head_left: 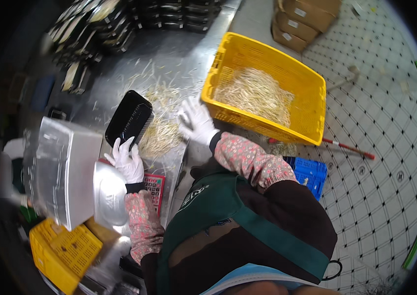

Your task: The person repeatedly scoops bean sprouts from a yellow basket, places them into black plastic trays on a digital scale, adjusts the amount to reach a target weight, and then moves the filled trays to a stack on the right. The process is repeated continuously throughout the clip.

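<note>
On the steel worktop [171, 51], in front of us and a little to the left, lies the black tray [129, 118], with a loose heap of pale sprouts [159, 137] against its right side and stray strands scattered beyond it. Our gloved left hand [127, 162] is at the tray's near end, its fingers spread; the fingertips come up to the rim, but we cannot tell whether they press on it. Our gloved right hand [197, 123] is just right of the heap, fingers wide and holding nothing that we can see. Beside that hand, the yellow crate [312, 98] carries a bigger mass of sprouts [255, 96]. We judge the tray to be thin, light plastic, rather slick under gloves and quick to slide or flex, so we would take it by the rim at opposite ends. The sprouts look soft, damp and tangled, light by the handful yet easily snapped; cupped fingers slid under the heap's edge should lift them better than a hard pinch, and some strands may trail. Near our left wrist lies a red-edged keypad [156, 191], a large translucent bin [82, 167] stands further left, and stacks of black trays [196, 17] line the worktop's far end.
</note>
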Motion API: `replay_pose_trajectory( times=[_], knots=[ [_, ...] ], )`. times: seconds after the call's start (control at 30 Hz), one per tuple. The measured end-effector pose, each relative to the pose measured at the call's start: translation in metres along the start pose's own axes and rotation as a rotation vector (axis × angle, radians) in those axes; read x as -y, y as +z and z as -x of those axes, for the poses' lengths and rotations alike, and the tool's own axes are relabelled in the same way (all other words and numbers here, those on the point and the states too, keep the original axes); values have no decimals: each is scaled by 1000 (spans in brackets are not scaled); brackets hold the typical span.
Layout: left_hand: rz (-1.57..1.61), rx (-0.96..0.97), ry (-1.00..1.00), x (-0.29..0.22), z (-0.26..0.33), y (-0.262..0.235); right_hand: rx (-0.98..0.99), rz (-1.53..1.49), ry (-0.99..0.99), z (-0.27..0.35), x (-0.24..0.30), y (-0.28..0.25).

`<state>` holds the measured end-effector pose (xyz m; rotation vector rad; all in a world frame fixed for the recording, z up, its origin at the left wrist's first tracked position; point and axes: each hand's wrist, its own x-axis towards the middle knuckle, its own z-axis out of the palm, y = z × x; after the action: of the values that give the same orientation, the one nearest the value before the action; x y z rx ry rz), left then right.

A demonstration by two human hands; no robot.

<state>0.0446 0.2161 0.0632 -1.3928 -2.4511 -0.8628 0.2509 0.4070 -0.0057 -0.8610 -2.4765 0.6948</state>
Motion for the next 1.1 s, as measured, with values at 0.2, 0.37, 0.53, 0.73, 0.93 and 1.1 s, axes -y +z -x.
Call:
replay_pose_trajectory(
  times=[0.2, 0.37, 0.53, 0.73, 0.93, 1.1],
  knots=[
    [34, 209, 64, 17, -62, 123, -85, -101, -141, 54, -33, -90],
    [-13, 237, 24, 15, -81, 184, -279, 269, 416, 75, -219, -163],
    [-82, 139, -19, -23, -82, 185, 278, 522, 645, 33, -314, -156],
    [-178, -143, -240, -37, -36, 92, 508, 448, 530, -28, -324, -57],
    [-475, -368, -929, 29, 103, -42, 654, 487, 417, -11, -301, -29],
    [-645, -233, -1251, 30, 157, -65, 554, 505, 485, -45, -309, -36]
  ],
)
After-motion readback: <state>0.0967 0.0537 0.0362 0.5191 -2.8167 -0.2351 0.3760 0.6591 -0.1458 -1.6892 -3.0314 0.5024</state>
